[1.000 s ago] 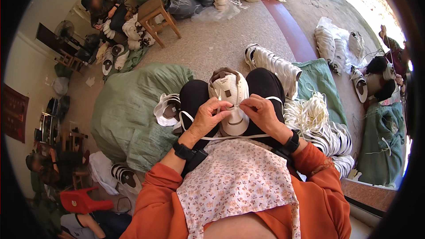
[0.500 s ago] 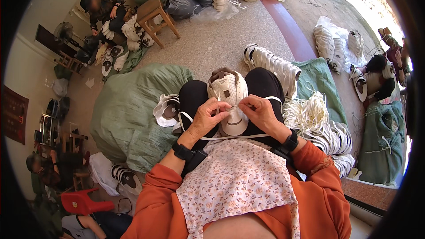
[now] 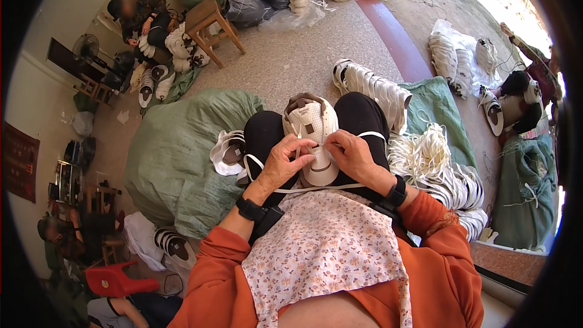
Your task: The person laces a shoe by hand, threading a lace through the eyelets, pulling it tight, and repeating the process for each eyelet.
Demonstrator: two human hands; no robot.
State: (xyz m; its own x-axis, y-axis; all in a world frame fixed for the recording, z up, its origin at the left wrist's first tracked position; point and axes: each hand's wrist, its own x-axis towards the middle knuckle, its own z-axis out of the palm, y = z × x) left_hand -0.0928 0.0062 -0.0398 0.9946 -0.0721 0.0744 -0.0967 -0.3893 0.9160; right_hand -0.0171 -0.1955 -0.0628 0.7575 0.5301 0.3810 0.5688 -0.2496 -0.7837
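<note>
Held between my black-clad knees is a cream shoe upper (image 3: 311, 123) with a brown lining and a perforated surface. Both hands meet over its middle. My left hand (image 3: 283, 161) is closed in a pinch at the left edge, where a white shoelace (image 3: 252, 158) passes by the fingers. On the other edge, my right hand (image 3: 354, 158) also pinches, with lace trailing from it over the right knee. The exact spot where the fingertips grip is partly hidden. Another stretch of lace runs across my lap, below the shoe upper.
A big green sack (image 3: 188, 158) lies at my left, with a white shoe upper (image 3: 228, 153) on it. To the right are a nested row of uppers (image 3: 376, 94) and a heap of white laces (image 3: 419, 155). A wooden stool (image 3: 212, 27) stands ahead; other people sit around.
My right hand's fingertips have shifted slightly on the shoe upper, while the left hand stays nearly in place. At the far right, a person's arm has moved outward.
</note>
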